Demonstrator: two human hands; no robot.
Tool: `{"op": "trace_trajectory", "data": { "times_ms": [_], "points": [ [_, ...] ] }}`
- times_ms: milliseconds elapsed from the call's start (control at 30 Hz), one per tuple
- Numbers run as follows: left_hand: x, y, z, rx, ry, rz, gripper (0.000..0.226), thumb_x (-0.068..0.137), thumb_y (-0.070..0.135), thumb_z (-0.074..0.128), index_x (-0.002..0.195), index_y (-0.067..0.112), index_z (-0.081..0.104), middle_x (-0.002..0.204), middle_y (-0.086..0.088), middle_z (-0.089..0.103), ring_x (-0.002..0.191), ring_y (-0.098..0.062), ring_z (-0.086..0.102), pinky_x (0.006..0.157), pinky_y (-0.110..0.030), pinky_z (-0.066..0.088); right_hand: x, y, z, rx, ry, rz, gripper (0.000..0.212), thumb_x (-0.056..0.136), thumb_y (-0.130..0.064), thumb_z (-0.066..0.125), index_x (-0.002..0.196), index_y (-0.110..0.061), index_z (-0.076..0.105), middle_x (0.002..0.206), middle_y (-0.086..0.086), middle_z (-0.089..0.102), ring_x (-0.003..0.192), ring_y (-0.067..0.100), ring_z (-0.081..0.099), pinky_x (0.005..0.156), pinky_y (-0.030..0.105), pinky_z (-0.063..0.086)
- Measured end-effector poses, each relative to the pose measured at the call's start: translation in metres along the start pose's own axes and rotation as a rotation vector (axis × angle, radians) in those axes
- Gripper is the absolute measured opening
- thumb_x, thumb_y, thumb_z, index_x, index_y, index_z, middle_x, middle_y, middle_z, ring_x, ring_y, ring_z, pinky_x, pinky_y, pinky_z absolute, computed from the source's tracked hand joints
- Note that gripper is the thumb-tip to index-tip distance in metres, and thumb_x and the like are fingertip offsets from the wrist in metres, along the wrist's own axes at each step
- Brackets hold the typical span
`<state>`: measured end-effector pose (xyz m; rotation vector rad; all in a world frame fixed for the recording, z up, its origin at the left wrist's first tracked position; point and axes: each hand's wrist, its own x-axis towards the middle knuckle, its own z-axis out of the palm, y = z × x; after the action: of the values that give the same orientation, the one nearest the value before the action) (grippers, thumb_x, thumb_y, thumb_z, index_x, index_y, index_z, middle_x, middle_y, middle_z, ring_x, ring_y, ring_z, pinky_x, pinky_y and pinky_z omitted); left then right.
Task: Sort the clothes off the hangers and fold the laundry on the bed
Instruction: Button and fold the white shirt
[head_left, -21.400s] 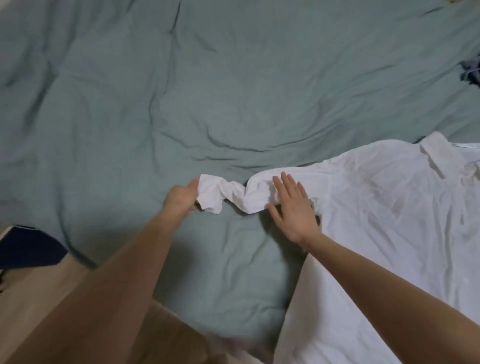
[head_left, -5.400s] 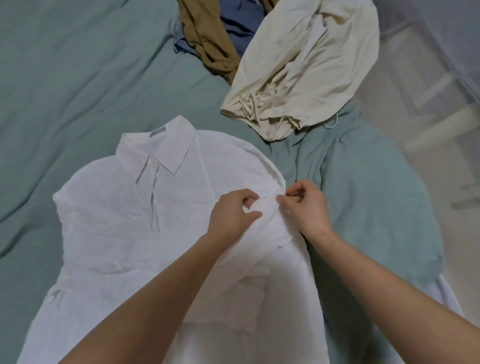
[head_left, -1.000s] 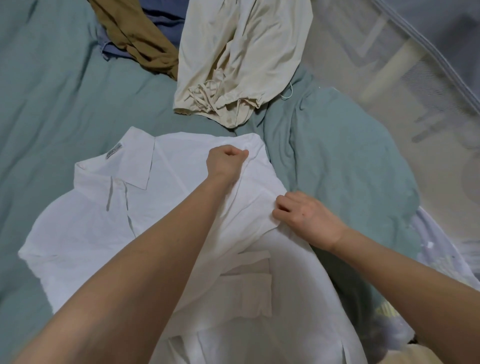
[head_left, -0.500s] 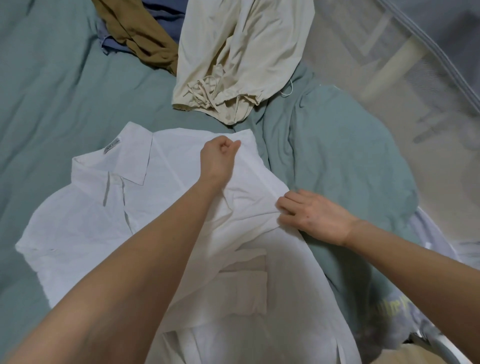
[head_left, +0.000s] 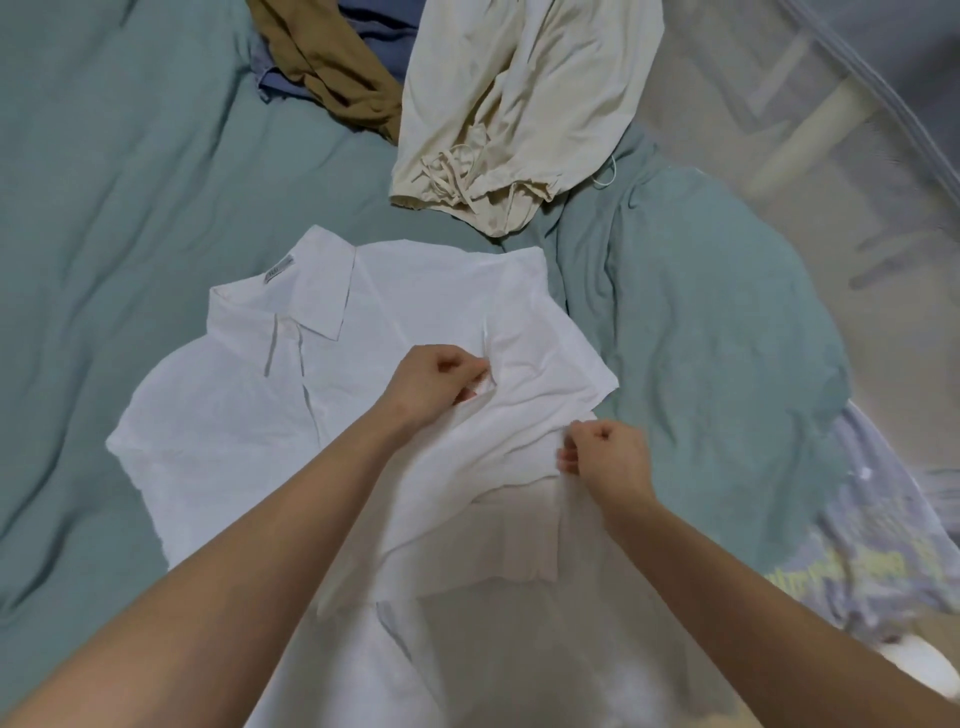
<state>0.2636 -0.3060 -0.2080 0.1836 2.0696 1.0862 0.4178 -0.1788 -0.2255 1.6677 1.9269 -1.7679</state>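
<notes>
Head view: you're mid-fold on the shirt (head_left: 363, 415), which lies face up on the bed (head_left: 104, 208), collar toward the far side. Its right sleeve is already laid in across the chest. Your left hand (head_left: 434, 387) has curled fingers pinching a ridge of the sleeve fabric at mid-chest. Your right hand (head_left: 605, 457) is closed in a fist on the cloth at the shirt's right edge, apparently gripping it.

Next, I'd say, pull the sleeve flat and straight down the body, then press the crease out before folding the side in. The fabric looks thin and limp, so expect it to bunch.

Versus half a second ago: left hand has dropped back from the shoulder to mid-chest; right hand has gone from flat fingers to a closed grip.

Cream garment (head_left: 519, 104) and brown one (head_left: 332, 62) wait unfolded beyond.
</notes>
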Motion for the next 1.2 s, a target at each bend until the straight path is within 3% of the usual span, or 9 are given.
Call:
{"op": "trace_trajectory", "data": {
  "times_ms": [100, 300, 500, 633, 767, 867, 1000, 1133, 1200],
  "points": [
    [-0.010, -0.009, 0.003, 0.025, 0.055, 0.009, 0.018, 0.086, 0.030, 0.070, 0.085, 0.013, 0.075, 0.090, -0.003, 0.074, 0.087, -0.016, 0.067, 0.084, -0.030, 0.052, -0.010, -0.009, 0.018, 0.221, 0.001, 0.127, 0.025, 0.092, -0.003, 0.047, 0.068, -0.004, 0.052, 0.066, 0.009, 0.053, 0.057, 0.021, 0.054, 0.059, 0.027, 0.053],
    [-0.025, -0.014, 0.016, 0.022, 0.093, 0.051, 0.008, 0.079, 0.029, 0.076, 0.081, 0.021, 0.078, 0.076, 0.012, 0.072, 0.078, -0.005, 0.066, 0.079, -0.022, 0.051, -0.023, -0.023, 0.032, 0.337, -0.023, 0.156, 0.014, 0.090, -0.011, 0.060, 0.077, -0.009, 0.057, 0.071, 0.004, 0.059, 0.058, 0.014, 0.054, 0.054, 0.020, 0.046],
    [-0.026, -0.016, 0.020, 0.135, 0.129, 0.064, 0.016, 0.084, 0.022, 0.066, 0.073, 0.012, 0.073, 0.058, 0.009, 0.057, 0.064, -0.012, 0.053, 0.071, -0.030, 0.048, -0.029, -0.027, 0.027, 0.425, 0.056, 0.175, 0.033, 0.094, -0.011, 0.056, 0.064, -0.012, 0.043, 0.061, 0.004, 0.043, 0.040, 0.013, 0.040, 0.047, 0.024, 0.039],
    [-0.024, -0.011, 0.022, -0.020, 0.119, -0.030, 0.038, 0.088, 0.035, 0.066, 0.081, -0.002, 0.071, 0.076, -0.009, 0.064, 0.069, -0.014, 0.053, 0.065, -0.024, 0.042, -0.036, -0.030, 0.024, 0.606, -0.075, 0.282, 0.016, 0.099, -0.013, 0.047, 0.086, -0.013, 0.056, 0.082, 0.006, 0.057, 0.040, 0.007, 0.054, 0.066, 0.029, 0.057],
    [-0.020, -0.005, 0.033, -0.038, 0.126, -0.027, 0.045, 0.082, 0.043, 0.070, 0.075, -0.001, 0.070, 0.069, -0.006, 0.058, 0.065, -0.017, 0.050, 0.064, -0.029, 0.042, -0.040, -0.037, 0.024, 0.727, -0.164, 0.302, 0.015, 0.100, -0.008, 0.043, 0.096, -0.013, 0.056, 0.088, 0.002, 0.058, 0.038, 0.002, 0.055, 0.091, 0.039, 0.054],
    [-0.017, 0.000, 0.039, 0.042, 0.141, 0.008, 0.032, 0.080, 0.037, 0.073, 0.076, 0.005, 0.074, 0.076, -0.001, 0.073, 0.075, -0.019, 0.066, 0.074, -0.036, 0.053, -0.036, -0.037, 0.025, 0.685, -0.175, 0.282, 0.011, 0.100, -0.010, 0.045, 0.097, -0.011, 0.055, 0.083, 0.001, 0.056, 0.041, 0.001, 0.054, 0.091, 0.037, 0.054],
    [-0.017, 0.006, 0.037, 0.247, 0.076, 0.077, 0.026, 0.080, 0.027, 0.069, 0.073, 0.002, 0.070, 0.072, -0.003, 0.069, 0.070, -0.024, 0.061, 0.069, -0.036, 0.052, -0.029, -0.032, 0.023, 0.673, -0.185, 0.293, 0.013, 0.099, -0.010, 0.047, 0.107, -0.005, 0.056, 0.074, 0.003, 0.049, 0.044, 0.002, 0.051, 0.090, 0.036, 0.055],
    [-0.021, 0.012, 0.036, 0.454, 0.074, 0.132, 0.023, 0.083, 0.020, 0.058, 0.078, -0.001, 0.068, 0.083, -0.012, 0.070, 0.080, -0.029, 0.065, 0.071, -0.043, 0.054, -0.031, -0.029, 0.020, 0.670, -0.173, 0.291, 0.015, 0.099, -0.009, 0.047, 0.085, -0.008, 0.053, 0.063, 0.001, 0.038, 0.044, 0.005, 0.042, 0.089, 0.036, 0.055],
    [-0.019, 0.011, 0.032, 0.441, 0.114, 0.145, 0.025, 0.087, 0.015, 0.052, 0.069, 0.001, 0.063, 0.072, -0.013, 0.063, 0.069, -0.028, 0.058, 0.068, -0.042, 0.052, -0.030, -0.027, 0.018, 0.679, -0.138, 0.299, 0.017, 0.098, -0.008, 0.047, 0.082, -0.009, 0.053, 0.064, 0.001, 0.040, 0.044, 0.005, 0.042, 0.088, 0.036, 0.055]
  ]
}}
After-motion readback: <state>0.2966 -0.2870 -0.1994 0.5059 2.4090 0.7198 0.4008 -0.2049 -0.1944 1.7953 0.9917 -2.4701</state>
